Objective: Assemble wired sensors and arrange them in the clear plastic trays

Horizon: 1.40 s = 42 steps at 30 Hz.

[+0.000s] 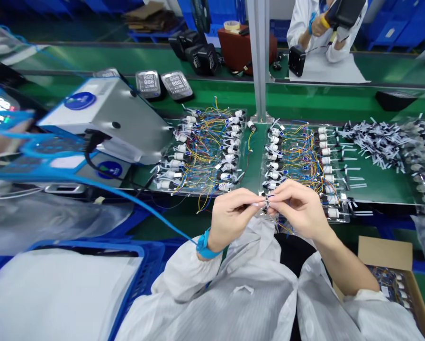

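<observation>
Thumb and fingers of the left hand (230,217) and right hand (300,208) clamp a small part (266,201) at the bench's (383,185) near edge, wires (203,151) lying at ten o'clock, strips (379,142) at two.

Wearer's two hands (230,215) (299,206), one tape roll (231,25), one post (258,57).

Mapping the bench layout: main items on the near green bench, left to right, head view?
Grey metal box, left batch of wired parts, single wired part, right batch of wired parts, white strip pile.
</observation>
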Available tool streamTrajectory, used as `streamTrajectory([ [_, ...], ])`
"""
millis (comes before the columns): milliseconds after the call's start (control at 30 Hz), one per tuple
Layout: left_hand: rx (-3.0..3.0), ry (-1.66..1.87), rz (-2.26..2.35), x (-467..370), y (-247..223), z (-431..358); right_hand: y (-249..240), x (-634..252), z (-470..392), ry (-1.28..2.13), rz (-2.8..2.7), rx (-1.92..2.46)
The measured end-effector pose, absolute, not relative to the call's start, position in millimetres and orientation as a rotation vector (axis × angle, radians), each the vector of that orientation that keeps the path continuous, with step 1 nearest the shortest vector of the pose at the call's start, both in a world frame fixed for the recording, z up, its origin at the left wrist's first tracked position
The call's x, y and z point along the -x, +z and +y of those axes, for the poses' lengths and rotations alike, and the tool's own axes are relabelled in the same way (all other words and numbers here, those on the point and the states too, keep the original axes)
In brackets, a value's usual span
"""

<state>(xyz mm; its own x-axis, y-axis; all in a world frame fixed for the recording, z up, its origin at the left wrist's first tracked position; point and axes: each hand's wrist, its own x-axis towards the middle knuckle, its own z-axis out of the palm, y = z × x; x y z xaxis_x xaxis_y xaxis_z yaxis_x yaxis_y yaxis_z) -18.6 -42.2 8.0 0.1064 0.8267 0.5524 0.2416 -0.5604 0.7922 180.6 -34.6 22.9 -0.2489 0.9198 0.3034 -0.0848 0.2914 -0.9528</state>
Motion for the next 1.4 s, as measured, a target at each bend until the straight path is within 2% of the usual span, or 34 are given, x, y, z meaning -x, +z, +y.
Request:
streamTrajectory([
  [200,-1.926,1.452,1.030,10,4,-41,20,-190,-39,0.880,-1.651,0.908],
  [367,-1.913,1.353,0.956,6,4,-28,16,-201,-38,0.976,-1.554,0.896],
  [900,-2.015,1.350,0.827,-4,9,-10,19,-214,-31,1.136,-1.443,0.872],
  [1233,-2.033,1.420,0.711,-18,32,20,41,-230,-11,0.931,-1.580,0.846],
  [1400,-2.083,1.465,0.588,-30,42,56,69,-241,18,0.742,-1.739,0.924],
])
